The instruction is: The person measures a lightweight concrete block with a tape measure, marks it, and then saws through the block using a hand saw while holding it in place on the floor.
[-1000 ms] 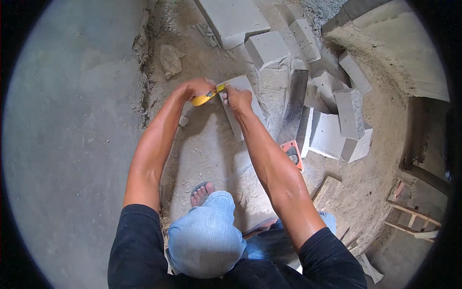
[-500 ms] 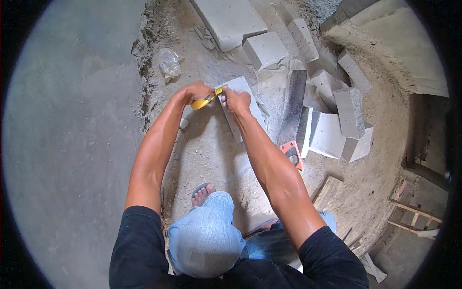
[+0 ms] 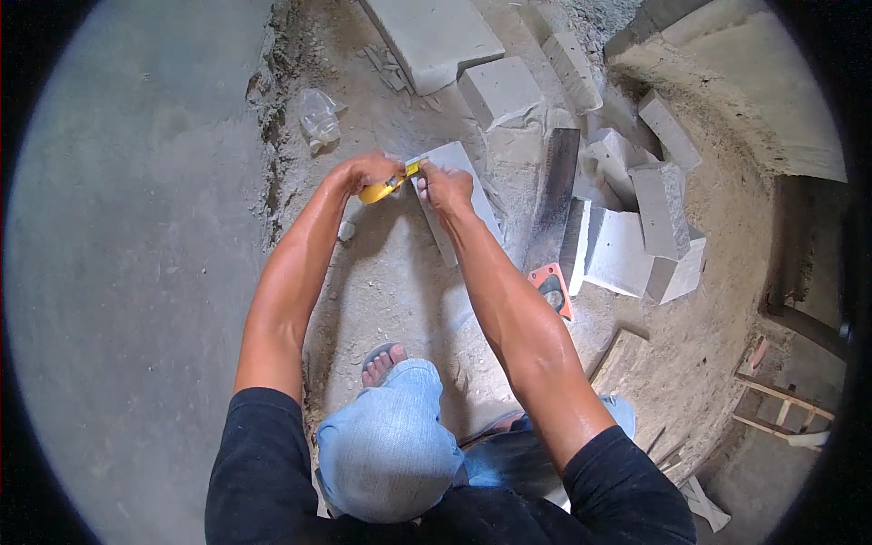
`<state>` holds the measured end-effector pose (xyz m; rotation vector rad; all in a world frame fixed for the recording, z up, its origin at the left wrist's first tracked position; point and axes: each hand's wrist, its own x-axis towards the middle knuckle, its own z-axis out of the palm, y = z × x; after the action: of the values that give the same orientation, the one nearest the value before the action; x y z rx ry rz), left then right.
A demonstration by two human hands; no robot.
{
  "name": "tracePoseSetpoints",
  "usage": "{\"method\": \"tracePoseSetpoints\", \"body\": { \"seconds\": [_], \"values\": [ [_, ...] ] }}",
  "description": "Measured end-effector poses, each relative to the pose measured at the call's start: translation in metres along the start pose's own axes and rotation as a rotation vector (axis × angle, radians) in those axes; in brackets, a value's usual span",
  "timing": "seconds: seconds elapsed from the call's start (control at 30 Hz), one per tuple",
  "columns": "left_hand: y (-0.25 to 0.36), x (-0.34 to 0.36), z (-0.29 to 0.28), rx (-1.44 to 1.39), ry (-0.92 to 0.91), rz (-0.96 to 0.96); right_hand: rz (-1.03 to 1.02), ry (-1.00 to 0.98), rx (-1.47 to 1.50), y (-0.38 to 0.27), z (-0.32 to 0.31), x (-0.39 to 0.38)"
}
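My left hand [image 3: 372,171] is closed on a yellow tape measure [image 3: 380,189] at the near-left end of a pale rectangular block [image 3: 468,213]. My right hand [image 3: 444,189] pinches the short stretch of yellow blade [image 3: 415,167] drawn out of the case, over the block's upper part. A hand saw with a pink handle [image 3: 561,307] and a long dark blade [image 3: 556,191] lies just right of the block, partly behind my right forearm.
Several pale blocks [image 3: 657,209] lie piled on the dusty ground at the right, with a larger slab [image 3: 427,36] above. A crumpled clear bag [image 3: 320,121] is at upper left, a wooden plank [image 3: 620,354] and frame [image 3: 781,409] lower right. Smooth concrete [image 3: 136,272] borders the left side.
Very little differs. Both hands keep their hold on the tape measure over the block; only slight shifts of the hands and the view show.
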<state>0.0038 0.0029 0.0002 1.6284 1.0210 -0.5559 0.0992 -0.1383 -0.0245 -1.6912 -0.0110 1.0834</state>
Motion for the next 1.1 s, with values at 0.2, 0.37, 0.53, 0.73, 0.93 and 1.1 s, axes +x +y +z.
{"method": "tracePoseSetpoints", "body": {
  "seconds": [0.2,0.37,0.53,0.73,0.93,1.1],
  "values": [
    [0.002,-0.004,0.001,-0.025,-0.012,0.049,0.02,0.021,0.009,-0.003,0.0,-0.002],
    [-0.004,0.001,0.003,-0.082,-0.01,0.04,0.02,0.008,-0.027,-0.001,-0.001,0.002],
    [0.008,-0.006,0.005,-0.051,-0.029,0.023,0.035,0.011,0.039,0.003,-0.002,0.006],
    [-0.003,0.005,0.005,-0.061,-0.008,0.015,0.06,0.033,-0.047,0.005,0.001,0.017],
    [-0.009,0.01,0.008,-0.034,-0.002,0.07,0.046,0.036,-0.099,0.008,0.0,0.019],
    [-0.015,0.014,0.008,-0.058,-0.023,0.095,0.004,0.04,-0.112,0.01,0.002,0.02]
  ]
}}
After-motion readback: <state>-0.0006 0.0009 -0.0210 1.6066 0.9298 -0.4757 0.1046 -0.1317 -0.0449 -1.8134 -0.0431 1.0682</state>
